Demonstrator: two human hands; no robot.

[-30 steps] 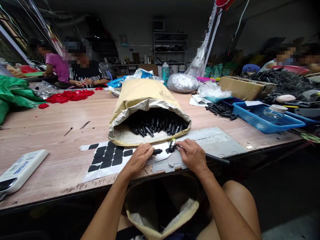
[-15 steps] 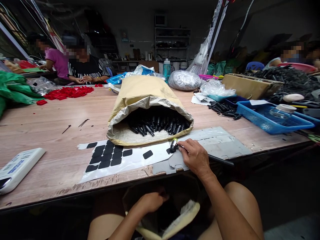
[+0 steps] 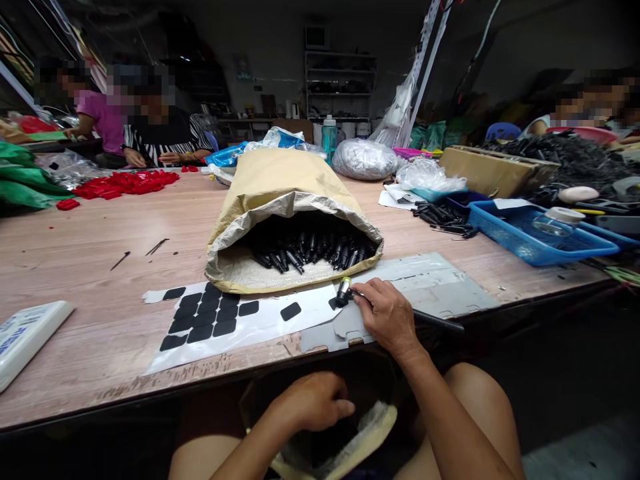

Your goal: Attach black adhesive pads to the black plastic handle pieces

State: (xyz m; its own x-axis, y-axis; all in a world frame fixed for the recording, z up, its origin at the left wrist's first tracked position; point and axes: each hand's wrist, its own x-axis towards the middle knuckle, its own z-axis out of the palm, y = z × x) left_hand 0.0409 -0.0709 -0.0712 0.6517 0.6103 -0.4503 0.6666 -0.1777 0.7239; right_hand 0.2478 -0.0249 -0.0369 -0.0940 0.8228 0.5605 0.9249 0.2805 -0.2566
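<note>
My right hand [image 3: 387, 313] is closed around a small mallet [image 3: 440, 322]. The mallet's black handle runs out to the right under the palm, and its head has a black lower end, a silvery middle and a yellow-green top. That head rests by the right end of a white sheet with black rounded-square stickers [image 3: 203, 319], over a grey board [image 3: 430, 283]. Below the table edge, my left hand [image 3: 320, 400] is curled above the mouth of a lower sack [image 3: 370, 443] between my knees; what its fingers hold, if anything, is hidden.
A large paper sack [image 3: 285, 177] lies open towards me with several black pen-like parts [image 3: 315, 247] inside. A blue basket [image 3: 530, 243] is on the right, a white box-shaped device [image 3: 35, 337] on the left. Red pieces [image 3: 127, 185] lie near a person in a striped top [image 3: 167, 137].
My left hand has risen a little out of the lower sack and moved slightly right. My right hand and the mallet have stayed about still. The view has shifted slightly.
</note>
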